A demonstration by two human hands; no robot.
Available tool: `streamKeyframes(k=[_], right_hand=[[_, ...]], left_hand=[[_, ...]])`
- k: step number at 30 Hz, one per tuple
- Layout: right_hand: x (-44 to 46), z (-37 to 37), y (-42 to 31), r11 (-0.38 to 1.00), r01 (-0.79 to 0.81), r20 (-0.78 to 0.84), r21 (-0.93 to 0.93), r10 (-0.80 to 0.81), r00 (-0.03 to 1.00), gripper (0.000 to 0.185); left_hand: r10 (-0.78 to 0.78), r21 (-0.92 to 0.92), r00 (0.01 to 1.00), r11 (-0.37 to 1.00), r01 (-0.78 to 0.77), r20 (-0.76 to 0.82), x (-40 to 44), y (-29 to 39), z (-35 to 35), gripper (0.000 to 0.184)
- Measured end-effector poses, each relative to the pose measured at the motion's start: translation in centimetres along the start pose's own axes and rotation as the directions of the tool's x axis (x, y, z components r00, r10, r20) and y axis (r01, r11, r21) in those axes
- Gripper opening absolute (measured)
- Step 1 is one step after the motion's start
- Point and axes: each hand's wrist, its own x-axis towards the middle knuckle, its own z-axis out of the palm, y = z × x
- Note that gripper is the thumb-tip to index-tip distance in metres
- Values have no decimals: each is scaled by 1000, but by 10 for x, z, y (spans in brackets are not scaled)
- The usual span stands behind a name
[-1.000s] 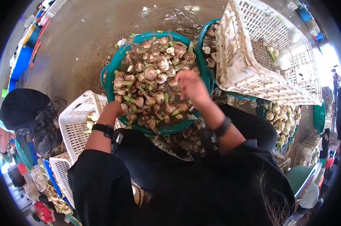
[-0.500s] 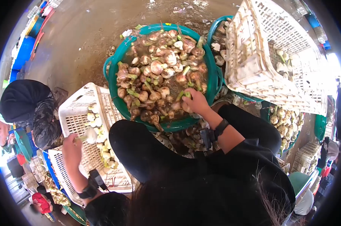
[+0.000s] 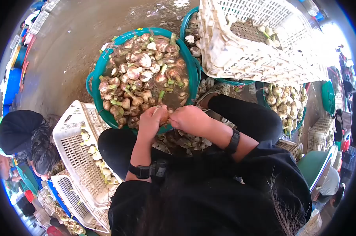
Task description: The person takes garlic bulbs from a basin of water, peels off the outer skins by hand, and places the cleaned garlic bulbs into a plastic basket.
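Note:
Both my hands meet over the near rim of a green tub [image 3: 193,74] full of muddy garlic bulbs [image 3: 134,72] in brown water. My left hand [image 3: 151,120] is closed on a garlic bulb [image 3: 163,116], its thumb and fingers pressed round it. Against the same bulb, my right hand [image 3: 187,118] is pinched shut from the other side. The bulb is mostly hidden by the fingers. To the left of my knee, a white crate [image 3: 74,141] holds a row of cleaner bulbs [image 3: 93,150] with green stems.
White stacked crates [image 3: 241,53] stand at the upper right, over another green tub [image 3: 184,24]. More garlic [image 3: 287,103] fills a container right of my knee. A co-worker in dark clothing [image 3: 21,131] bends at the far left. Peelings lie below the tub.
My left hand has come from the white crate to the tub's near rim, without the bulb it carried. My right hand has moved left and down with its bulb, and the hands now meet.

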Motion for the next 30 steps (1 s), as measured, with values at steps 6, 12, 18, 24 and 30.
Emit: streamKeyframes(k=[6,12,18,24,30], right_hand=[[-8,7,-10,999,-15,0,-34,15,1000,19],[-6,30,9,775,-370,4,512,428,904,26],[-16,36,14,-96,-325,336,941,386,859,34],[-5,44,30,-112,-357,366,927,468,804,27],[-9,21,-5,-491,83,126,867,377,918,25]], left_hand=[[-84,-17,994,996,85,75,1,-10,-4,30],[-182,-128,969,971,204,165,7,-26,-3,28],[167,-121,944,983,-138,285,5,-31,-3,42],[551,331,723,649,-685,417,-21,-8,-5,49],[576,-49,816,817,-574,40,-6,-39,-6,30]])
